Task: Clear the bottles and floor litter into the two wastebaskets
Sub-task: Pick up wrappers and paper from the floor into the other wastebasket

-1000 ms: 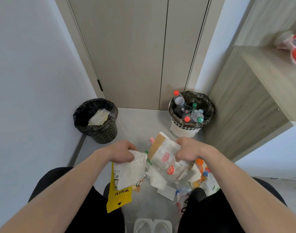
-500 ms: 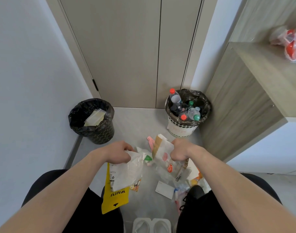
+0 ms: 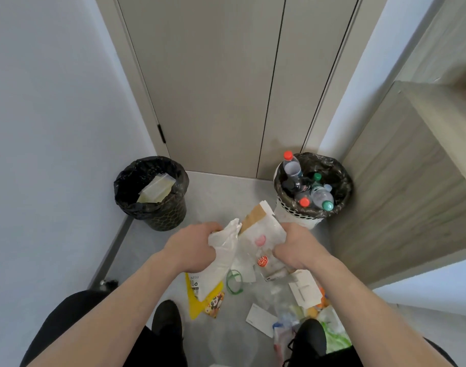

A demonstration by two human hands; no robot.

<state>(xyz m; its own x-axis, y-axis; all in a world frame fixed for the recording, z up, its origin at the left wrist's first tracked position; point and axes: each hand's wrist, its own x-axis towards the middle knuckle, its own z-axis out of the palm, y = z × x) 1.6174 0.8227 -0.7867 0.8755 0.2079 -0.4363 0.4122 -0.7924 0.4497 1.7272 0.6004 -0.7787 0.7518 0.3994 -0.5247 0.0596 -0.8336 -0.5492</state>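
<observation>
1. Left hand [image 3: 193, 246], mid-frame above the floor: fingers curled tight round a crumpled white plastic bag [image 3: 221, 256]; the bag hangs down from the fist toward a yellow wrapper [image 3: 193, 304] lying on the floor.
2. Right hand [image 3: 296, 247], just right of the left: fingers curled, gripping a clear-and-white food bag [image 3: 258, 234] w/ a brown paper strip at its far end & a red round logo near the wrist; the 2 bags touch in the middle.
3. Black wastebasket [image 3: 157, 207], far left by the wall: black liner, pale flat packets inside.
4. White wastebasket [image 3: 287, 215], far right beside the wood cabinet [image 3: 401, 197]: dark liner, full of bottles [image 3: 319, 197] w/ red & green caps.
5. Floor litter [image 3: 303, 290], near right, between the person's shoes: white cards, clear plastic, orange & green scraps; a green loop [image 3: 233, 282] lies left of it.
</observation>
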